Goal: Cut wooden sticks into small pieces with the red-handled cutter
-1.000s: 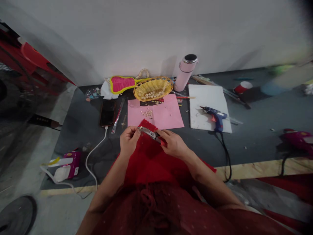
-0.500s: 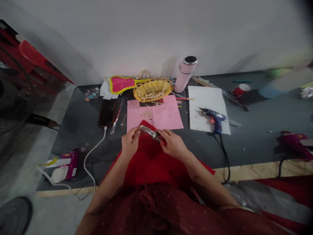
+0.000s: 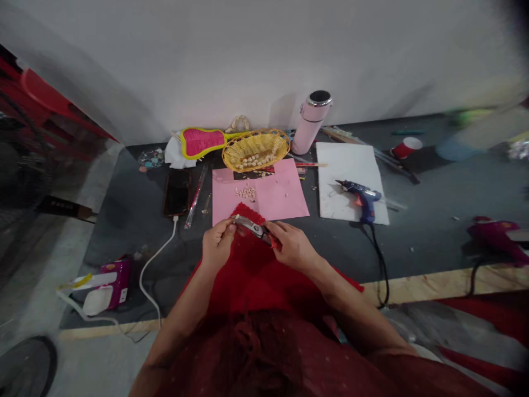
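Metal tool (image 3: pixel 251 225) is sitting gripped in my right hand (image 3: pixel 291 242). At its tip, my left hand (image 3: pixel 217 240) is pinching closed, contents indistinct.

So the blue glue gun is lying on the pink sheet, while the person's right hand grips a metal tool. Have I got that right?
Not quite: the blue glue gun lies on the white board, not on the pink sheet, as the head view shows. The right hand does grip a metal tool.
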`<state>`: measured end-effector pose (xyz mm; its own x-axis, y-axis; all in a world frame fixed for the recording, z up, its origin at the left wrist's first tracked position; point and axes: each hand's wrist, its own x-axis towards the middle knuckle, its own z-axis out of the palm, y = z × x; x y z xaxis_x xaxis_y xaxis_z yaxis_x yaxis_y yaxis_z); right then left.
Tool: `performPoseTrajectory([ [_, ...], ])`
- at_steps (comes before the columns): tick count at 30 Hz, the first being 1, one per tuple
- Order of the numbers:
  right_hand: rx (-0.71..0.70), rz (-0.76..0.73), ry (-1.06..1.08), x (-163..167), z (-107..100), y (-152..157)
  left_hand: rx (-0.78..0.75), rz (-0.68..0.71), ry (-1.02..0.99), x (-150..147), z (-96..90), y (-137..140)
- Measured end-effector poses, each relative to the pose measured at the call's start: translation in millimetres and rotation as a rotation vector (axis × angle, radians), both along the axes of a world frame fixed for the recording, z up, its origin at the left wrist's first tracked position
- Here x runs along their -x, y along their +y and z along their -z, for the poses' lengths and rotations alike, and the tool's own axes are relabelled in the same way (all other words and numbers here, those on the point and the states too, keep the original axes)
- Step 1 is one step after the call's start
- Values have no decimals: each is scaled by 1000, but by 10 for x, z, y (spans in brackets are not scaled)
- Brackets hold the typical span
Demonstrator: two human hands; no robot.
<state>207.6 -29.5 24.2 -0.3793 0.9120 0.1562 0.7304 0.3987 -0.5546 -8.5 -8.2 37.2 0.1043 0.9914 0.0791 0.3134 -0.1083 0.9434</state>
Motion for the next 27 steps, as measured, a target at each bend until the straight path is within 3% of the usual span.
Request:
performPoseTrajectory([
  [9,7,2,-54,6,6,34,-211,-35,226,-45,-1,10],
  [14,-6,-29,-73,-17,-12,55,-198,35,213,-25,-9,24],
  [27,-13,-22,-53,-6,-10,37,-136,31,160,-37,-27,-11],
])
